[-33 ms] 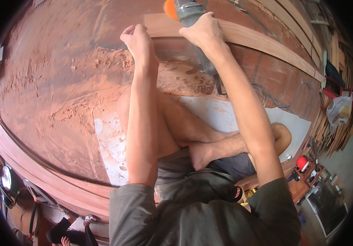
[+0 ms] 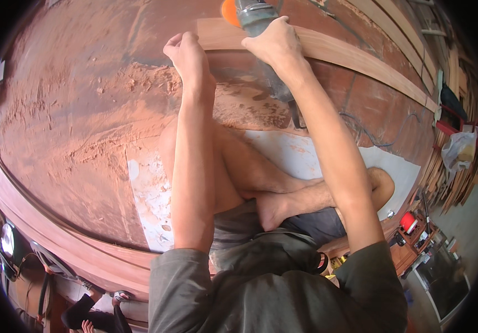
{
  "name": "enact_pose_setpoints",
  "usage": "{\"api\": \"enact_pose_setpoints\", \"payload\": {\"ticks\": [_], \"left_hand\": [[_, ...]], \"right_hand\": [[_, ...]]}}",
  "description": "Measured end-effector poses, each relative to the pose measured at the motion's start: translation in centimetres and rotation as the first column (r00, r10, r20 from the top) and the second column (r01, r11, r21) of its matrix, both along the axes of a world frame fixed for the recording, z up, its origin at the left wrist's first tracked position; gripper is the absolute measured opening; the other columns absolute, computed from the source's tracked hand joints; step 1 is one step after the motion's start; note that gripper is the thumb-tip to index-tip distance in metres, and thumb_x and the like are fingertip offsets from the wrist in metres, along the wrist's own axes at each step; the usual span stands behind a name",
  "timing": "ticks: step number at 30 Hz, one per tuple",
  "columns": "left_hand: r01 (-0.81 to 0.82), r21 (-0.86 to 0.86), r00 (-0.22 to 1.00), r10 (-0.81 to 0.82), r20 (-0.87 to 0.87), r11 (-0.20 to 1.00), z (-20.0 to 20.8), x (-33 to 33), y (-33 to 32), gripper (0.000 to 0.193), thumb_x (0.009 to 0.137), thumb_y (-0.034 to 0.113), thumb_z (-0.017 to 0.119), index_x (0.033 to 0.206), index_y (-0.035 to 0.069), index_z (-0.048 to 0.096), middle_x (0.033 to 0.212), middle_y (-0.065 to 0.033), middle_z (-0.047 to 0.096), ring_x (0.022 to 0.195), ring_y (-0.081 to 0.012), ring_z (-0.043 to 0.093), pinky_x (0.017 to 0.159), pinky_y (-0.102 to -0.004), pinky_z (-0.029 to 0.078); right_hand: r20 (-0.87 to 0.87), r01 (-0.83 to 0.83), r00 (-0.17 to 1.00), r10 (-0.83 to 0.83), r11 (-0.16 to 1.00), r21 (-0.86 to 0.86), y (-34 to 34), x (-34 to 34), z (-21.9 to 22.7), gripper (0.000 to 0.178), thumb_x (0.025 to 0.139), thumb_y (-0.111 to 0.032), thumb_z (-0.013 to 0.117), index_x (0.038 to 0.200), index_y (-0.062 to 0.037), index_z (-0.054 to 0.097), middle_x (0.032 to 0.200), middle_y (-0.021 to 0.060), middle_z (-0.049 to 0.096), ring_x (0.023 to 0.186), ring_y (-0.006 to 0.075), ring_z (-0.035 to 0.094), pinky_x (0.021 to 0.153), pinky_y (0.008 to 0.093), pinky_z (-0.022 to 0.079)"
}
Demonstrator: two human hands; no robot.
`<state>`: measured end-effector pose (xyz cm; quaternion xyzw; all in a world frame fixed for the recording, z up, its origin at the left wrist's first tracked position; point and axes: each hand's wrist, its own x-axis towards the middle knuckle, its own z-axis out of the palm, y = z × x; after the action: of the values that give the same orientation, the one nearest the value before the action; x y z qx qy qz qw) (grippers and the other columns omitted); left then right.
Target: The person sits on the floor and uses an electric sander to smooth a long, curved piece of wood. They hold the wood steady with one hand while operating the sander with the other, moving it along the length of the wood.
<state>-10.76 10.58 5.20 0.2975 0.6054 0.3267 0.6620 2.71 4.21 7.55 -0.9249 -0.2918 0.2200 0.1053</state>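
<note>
The angle grinder (image 2: pixel 258 18), grey-bodied with an orange disc (image 2: pixel 230 12), lies across the wooden plank (image 2: pixel 361 60) at the far edge of the view; whether the disc touches the wood cannot be told. The right hand (image 2: pixel 276 44) wraps its casing, thumb to one side. It looks hefty and rigid, and dust could make the casing slick, so the barrel behind the head seems the sound place to hold, clear of the disc. The left hand (image 2: pixel 188 55) has its fingers curled together by the plank's left end; I cannot tell whether they pinch it. The plank looks stiff and light. Reddish sawdust (image 2: pixel 144 80) lies nearer, then a white sheet (image 2: pixel 272 145) under the legs.
</note>
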Motion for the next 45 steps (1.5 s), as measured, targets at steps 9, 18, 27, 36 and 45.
{"api": "enact_pose_setpoints", "payload": {"ticks": [9, 18, 27, 36, 45], "left_hand": [[-0.111, -0.082, 0.993, 0.113, 0.017, 0.990, -0.6, 0.5, 0.5, 0.043, 0.096, 0.023, 0.054, 0.131, -0.002, 0.051, 0.129, -0.0130, 0.055, 0.110, -0.0210, 0.053, 0.092, -0.0350, 0.043], [-0.144, -0.145, 0.988, 0.150, 0.029, 0.979, -1.3, 0.2, 1.0, 0.042, 0.100, 0.025, 0.050, 0.131, -0.003, 0.056, 0.130, -0.0124, 0.062, 0.109, -0.0190, 0.060, 0.085, -0.0329, 0.040], [-0.113, -0.177, 0.989, 0.128, 0.075, 0.978, -2.3, 0.7, 0.7, 0.048, 0.101, 0.032, 0.048, 0.139, 0.003, 0.051, 0.141, -0.0097, 0.060, 0.135, -0.0203, 0.048, 0.109, -0.0378, 0.030], [-0.103, -0.080, 0.995, 0.103, 0.000, 0.991, -2.5, 1.6, -0.2, 0.040, 0.095, 0.031, 0.054, 0.126, 0.006, 0.062, 0.123, -0.0055, 0.062, 0.111, -0.0187, 0.051, 0.099, -0.0381, 0.035], [0.222, 0.173, 0.969, -0.198, -0.146, 0.960, -4.1, 1.7, -1.5, 0.049, 0.095, 0.027, 0.058, 0.136, 0.001, 0.051, 0.131, -0.0155, 0.053, 0.120, -0.0234, 0.051, 0.104, -0.0366, 0.042]], "right_hand": [[-0.011, -0.115, 0.993, 0.115, 0.993, 0.011, 2.5, -1.9, -0.4, 0.102, 0.069, -0.031, 0.081, 0.140, 0.0259, 0.033, 0.121, 0.0372, 0.065, 0.113, 0.0419, 0.069, 0.098, 0.0422, 0.056], [0.042, -0.115, 0.993, 0.112, 0.992, 0.056, 2.3, -1.6, -1.1, 0.095, 0.068, -0.031, 0.081, 0.135, 0.0243, 0.042, 0.114, 0.0356, 0.068, 0.107, 0.0424, 0.071, 0.094, 0.0412, 0.058], [0.094, 0.115, 0.989, -0.112, 0.993, -0.025, -5.2, 6.1, -1.2, 0.054, 0.066, -0.036, 0.082, 0.101, 0.0050, 0.074, 0.097, 0.0270, 0.075, 0.091, 0.0336, 0.075, 0.085, 0.0416, 0.058], [-0.001, 0.187, 0.982, -0.188, 0.981, -0.057, -9.5, 8.5, -1.0, 0.078, 0.066, -0.033, 0.084, 0.122, 0.0143, 0.059, 0.115, 0.0300, 0.071, 0.104, 0.0370, 0.073, 0.091, 0.0405, 0.059], [-0.094, 0.077, 0.993, -0.065, 0.988, 0.134, -4.6, 2.4, -0.5, 0.066, 0.069, -0.017, 0.077, 0.120, 0.0141, 0.049, 0.104, 0.0323, 0.069, 0.102, 0.0444, 0.071, 0.091, 0.0458, 0.059]]}}
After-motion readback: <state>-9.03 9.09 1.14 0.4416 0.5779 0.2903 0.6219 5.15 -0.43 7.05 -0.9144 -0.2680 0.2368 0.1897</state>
